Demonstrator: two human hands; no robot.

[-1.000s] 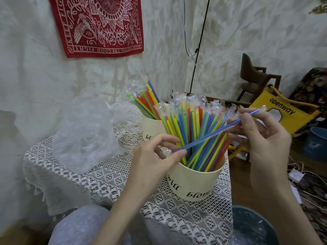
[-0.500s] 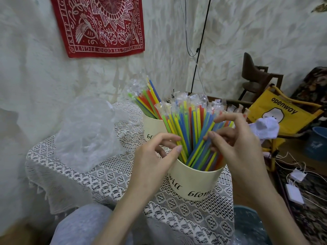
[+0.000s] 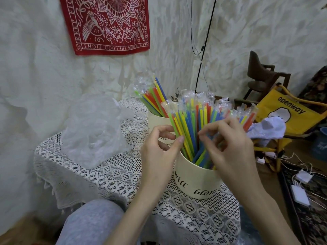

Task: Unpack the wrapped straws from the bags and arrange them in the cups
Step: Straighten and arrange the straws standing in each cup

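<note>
Plastic-wrapped straws point(image 3: 192, 128): being fanned upright in near cup point(image 3: 194, 175), between hands.
Right hand point(image 3: 230, 147): being curled among them, grip unclear.
Left hand point(image 3: 159, 149): being kept loosely open.

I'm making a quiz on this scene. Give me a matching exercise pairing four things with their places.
Things:
1. near cup
2. far cup
3. plastic bag
4. red cloth

Places:
A. hanging on the wall
B. crumpled on the table's left
C. between the two hands
D. behind the left hand

Pairs: 1-C, 2-D, 3-B, 4-A
</note>
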